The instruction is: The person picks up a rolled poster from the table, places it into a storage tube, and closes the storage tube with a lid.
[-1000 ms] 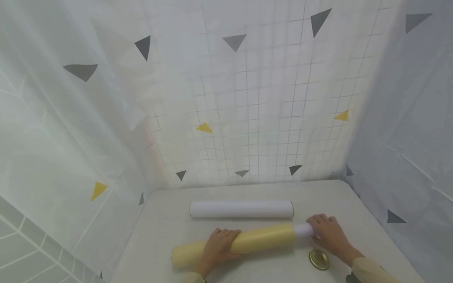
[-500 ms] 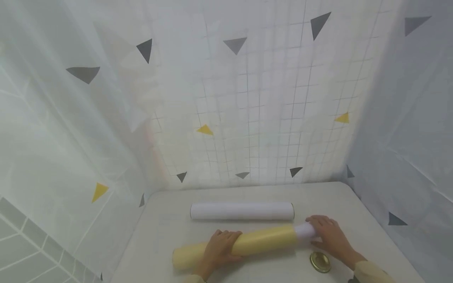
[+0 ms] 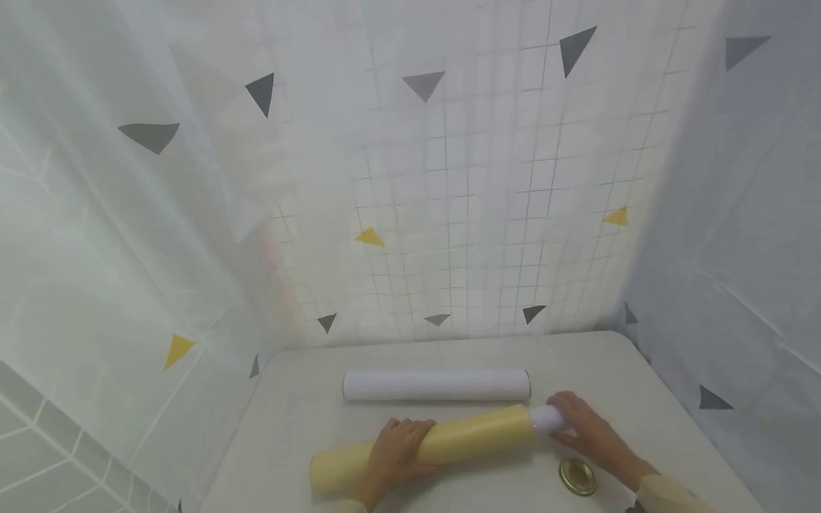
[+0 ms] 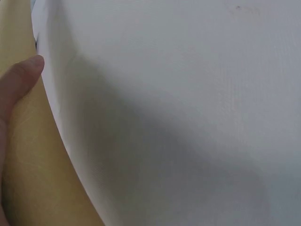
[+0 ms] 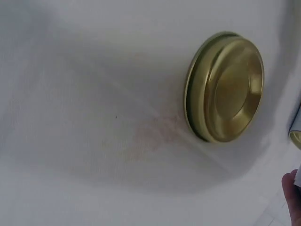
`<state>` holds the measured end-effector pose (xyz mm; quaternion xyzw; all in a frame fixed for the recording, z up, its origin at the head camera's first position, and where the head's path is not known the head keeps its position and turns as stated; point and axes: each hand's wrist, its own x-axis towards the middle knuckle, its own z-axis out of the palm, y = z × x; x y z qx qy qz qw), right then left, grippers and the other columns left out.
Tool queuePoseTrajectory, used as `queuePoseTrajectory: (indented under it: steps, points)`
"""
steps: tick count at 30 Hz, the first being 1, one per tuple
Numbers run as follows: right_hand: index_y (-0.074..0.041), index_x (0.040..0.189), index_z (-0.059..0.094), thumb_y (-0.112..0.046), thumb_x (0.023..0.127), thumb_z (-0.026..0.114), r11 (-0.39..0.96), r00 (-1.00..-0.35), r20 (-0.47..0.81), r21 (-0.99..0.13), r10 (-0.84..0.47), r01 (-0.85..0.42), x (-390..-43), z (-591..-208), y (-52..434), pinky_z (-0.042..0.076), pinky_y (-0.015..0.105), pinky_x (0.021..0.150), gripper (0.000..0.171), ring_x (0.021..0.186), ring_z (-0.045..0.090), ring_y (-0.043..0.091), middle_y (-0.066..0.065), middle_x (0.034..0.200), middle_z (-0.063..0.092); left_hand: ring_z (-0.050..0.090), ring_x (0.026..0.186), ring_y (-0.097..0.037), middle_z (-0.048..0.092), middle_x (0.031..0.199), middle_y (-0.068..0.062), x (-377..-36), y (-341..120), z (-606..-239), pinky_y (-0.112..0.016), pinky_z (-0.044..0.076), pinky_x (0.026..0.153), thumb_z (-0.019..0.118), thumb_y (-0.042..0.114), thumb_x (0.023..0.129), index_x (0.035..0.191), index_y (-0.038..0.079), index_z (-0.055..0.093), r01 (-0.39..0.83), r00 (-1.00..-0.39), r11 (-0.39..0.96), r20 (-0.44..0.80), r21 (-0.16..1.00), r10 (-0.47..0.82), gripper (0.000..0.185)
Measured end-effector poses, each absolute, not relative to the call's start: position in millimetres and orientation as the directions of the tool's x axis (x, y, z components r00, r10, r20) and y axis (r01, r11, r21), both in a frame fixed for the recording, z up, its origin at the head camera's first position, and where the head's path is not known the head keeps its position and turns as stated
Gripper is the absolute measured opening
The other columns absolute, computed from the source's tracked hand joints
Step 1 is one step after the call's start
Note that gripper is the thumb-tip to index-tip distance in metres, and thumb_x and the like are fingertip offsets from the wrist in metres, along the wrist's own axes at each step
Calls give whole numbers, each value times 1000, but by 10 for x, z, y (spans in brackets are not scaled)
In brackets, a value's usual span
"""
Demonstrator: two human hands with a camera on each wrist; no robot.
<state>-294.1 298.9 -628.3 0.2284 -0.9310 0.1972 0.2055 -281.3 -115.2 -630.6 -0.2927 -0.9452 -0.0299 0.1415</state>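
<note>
A yellow cardboard tube (image 3: 477, 436) lies slantwise on the white-covered table. My left hand (image 3: 399, 447) grips it around the middle; in the left wrist view the thumb (image 4: 23, 75) lies along its yellow side. Out of the tube's right end sticks a roll of white paper (image 3: 541, 419). My right hand (image 3: 586, 431) holds this roll near its outer end, thumb below and fingers above, partly hiding it. Just below that hand a gold metal lid (image 3: 577, 477) lies on the table, apart from the tube; the right wrist view shows its stepped round face (image 5: 233, 89).
Behind the yellow tube lies a white tube (image 3: 436, 385) with thin dark rims at its ends. The table (image 3: 301, 399) has rounded back corners. Pale sheeting (image 3: 410, 278) with grey and yellow triangles hangs behind and at both sides.
My right hand has shifted slightly left, closer to the tube's end, still holding the paper roll. The left hand stays in place on the tube. The head view has shifted a little.
</note>
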Motion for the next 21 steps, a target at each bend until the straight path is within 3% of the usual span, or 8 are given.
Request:
queuePoseTrajectory:
  steps: [8, 12, 15, 18, 21]
  points:
    - [-14, 124, 63, -20, 70, 91, 809, -801, 461, -253, -382, -531, -2922, -6316, 2899, 61, 42, 88, 61, 106, 69, 20, -3, 123, 64, 69, 97, -5, 75, 119, 12, -2813, -1150, -6286, -24, 48, 83, 81, 65, 73, 135, 25, 59, 578, -764, 815, 327, -36, 556, 77]
    - [-14, 135, 58, -26, 76, 88, 789, -836, 393, -330, -384, -518, -2909, -6324, 2908, 61, 41, 91, 67, 111, 68, 19, -4, 131, 62, 69, 96, -5, 75, 119, 13, -2806, -1149, -6276, -23, 48, 82, 81, 65, 73, 135, 25, 59, 579, -762, 815, 333, -37, 556, 77]
    - [-11, 144, 51, -38, 81, 84, 769, -886, 310, -449, -343, -455, -2903, -6333, 2935, 59, 42, 96, 76, 117, 66, 21, 3, 139, 61, 69, 97, -5, 75, 120, 13, -2805, -1147, -6280, -22, 48, 83, 81, 65, 73, 135, 25, 59, 576, -766, 817, 327, -34, 554, 77]
    - [-7, 149, 43, -46, 88, 76, 743, -935, 203, -567, -292, -355, -2925, -6333, 2968, 59, 37, 90, 80, 114, 66, 21, 14, 143, 58, 69, 96, -5, 75, 119, 13, -2811, -1150, -6290, -22, 48, 82, 81, 66, 73, 135, 25, 59, 578, -762, 815, 330, -40, 557, 78]
    - [-3, 151, 38, -45, 97, 66, 718, -965, 99, -651, -242, -246, -2970, -6306, 2995, 59, 34, 84, 74, 109, 67, 23, 25, 144, 55, 69, 95, -4, 75, 119, 13, -2821, -1147, -6292, -22, 47, 81, 81, 67, 72, 135, 25, 59, 578, -756, 814, 343, -49, 558, 78]
